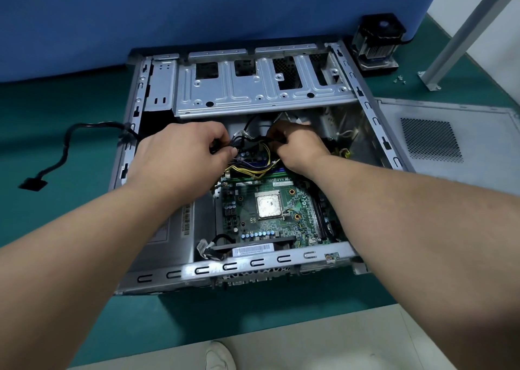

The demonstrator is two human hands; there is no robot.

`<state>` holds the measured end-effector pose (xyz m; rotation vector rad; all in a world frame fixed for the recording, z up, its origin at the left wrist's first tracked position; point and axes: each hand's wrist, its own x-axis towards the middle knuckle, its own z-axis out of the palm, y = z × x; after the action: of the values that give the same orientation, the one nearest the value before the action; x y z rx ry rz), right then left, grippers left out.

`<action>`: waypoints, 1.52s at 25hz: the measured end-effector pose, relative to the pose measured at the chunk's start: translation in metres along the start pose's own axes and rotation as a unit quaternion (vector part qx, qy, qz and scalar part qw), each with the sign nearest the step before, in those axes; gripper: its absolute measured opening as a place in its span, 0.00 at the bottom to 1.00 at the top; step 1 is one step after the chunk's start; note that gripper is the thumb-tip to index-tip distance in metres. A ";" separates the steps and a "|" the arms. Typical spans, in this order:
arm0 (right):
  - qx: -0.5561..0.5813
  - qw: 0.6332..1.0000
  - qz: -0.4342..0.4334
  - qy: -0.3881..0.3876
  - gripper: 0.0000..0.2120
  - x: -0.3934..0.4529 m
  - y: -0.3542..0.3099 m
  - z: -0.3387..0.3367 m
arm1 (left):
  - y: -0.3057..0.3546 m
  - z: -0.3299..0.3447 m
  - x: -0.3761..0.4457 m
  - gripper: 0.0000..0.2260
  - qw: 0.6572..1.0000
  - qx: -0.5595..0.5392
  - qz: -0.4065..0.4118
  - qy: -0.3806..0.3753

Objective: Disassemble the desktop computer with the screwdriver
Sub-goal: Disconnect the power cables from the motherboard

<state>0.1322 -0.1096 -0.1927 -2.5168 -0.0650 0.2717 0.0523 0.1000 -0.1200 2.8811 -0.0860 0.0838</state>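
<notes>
An open grey computer case (309, 255) lies on its side on the green table. Its green motherboard (270, 217) with a bare CPU (268, 207) faces up. Both hands reach into the middle of the case. My left hand (180, 156) pinches a bundle of black cables (239, 142) between thumb and fingers. My right hand (298, 144) grips the same black cables from the other side, fingers curled round them. Yellow and black power wires (261, 165) run beneath the hands. No screwdriver is in view.
The removed side panel (450, 144) lies to the right of the case. A CPU cooler (377, 43) stands at the back right, with loose screws (399, 80) near a metal post (450, 46). A black cable with a connector (33, 184) trails out left.
</notes>
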 end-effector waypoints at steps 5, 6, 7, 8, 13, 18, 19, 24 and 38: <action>-0.011 1.000 -0.007 0.008 0.09 -0.002 -0.002 -0.002 | -0.001 0.001 0.000 0.10 1.000 0.002 0.005 0.010; -0.014 1.000 -0.007 0.009 0.09 -0.002 -0.002 -0.002 | -0.001 0.002 0.000 0.10 1.000 0.001 0.005 0.012; -0.016 1.000 -0.008 0.008 0.09 -0.001 -0.003 -0.001 | -0.001 0.002 0.000 0.10 1.000 0.000 0.006 0.013; -0.016 1.000 -0.010 0.006 0.08 -0.002 -0.002 -0.001 | -0.001 0.002 0.000 0.10 1.000 -0.001 0.005 0.015; 0.002 1.000 -0.003 0.015 0.08 0.000 0.001 0.000 | -0.002 0.002 0.000 0.10 1.000 -0.001 0.004 0.019; 0.005 1.000 -0.022 0.019 0.09 -0.003 0.001 0.000 | -0.003 0.003 0.000 0.10 1.000 -0.001 0.005 0.020; 0.008 1.000 -0.022 0.017 0.09 -0.005 0.001 -0.002 | -0.002 0.003 0.000 0.10 1.000 -0.002 0.005 0.020; -0.013 1.000 0.005 0.020 0.08 -0.020 -0.013 -0.016 | -0.002 0.001 -0.003 0.11 0.999 -0.021 0.001 0.027; 0.046 0.992 0.088 -0.072 0.11 -0.104 -0.053 -0.077 | 0.006 -0.014 -0.006 0.12 0.989 -0.147 -0.020 0.014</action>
<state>0.0476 -0.1211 -0.0818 -2.4099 0.1092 0.5167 0.0449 0.0977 -0.1051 2.5846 -0.0333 0.0953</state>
